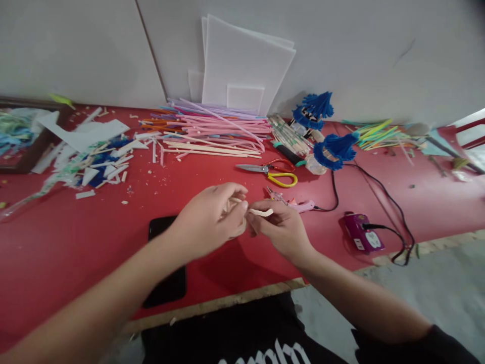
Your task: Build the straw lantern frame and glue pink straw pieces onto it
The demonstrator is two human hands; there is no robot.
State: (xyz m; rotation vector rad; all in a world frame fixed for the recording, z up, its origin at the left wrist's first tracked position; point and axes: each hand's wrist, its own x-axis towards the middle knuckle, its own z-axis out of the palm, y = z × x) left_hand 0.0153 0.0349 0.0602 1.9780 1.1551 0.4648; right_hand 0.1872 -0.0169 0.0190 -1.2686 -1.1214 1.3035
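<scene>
1. Hands, from where I stand: L hand (212,215) & R hand (284,227) meet almost fingertip to fingertip above red table (94,230).

2. Cream strip (264,213): btwn R thumb & index finger; free end curves slightly & points away from L hand.

3. Finger state: R thumb & index pinched nearly closed on strip. L fingers curled well in, no wide gap, around pale material (232,204), mostly hidden; can't tell if it joins strip.

4. Technique (judged): looks like fine fingertip work. Best pinched close to the spot being worked, w/ light, even pressure, so strip doesn't kink or flatten; L hand should act as steady anchor.

5. Nearby: scissors (262,168) lie beyond hands; pink-handled tool (304,206) just behind R hand. Its tip may be hot, so keep R knuckles clear.
</scene>
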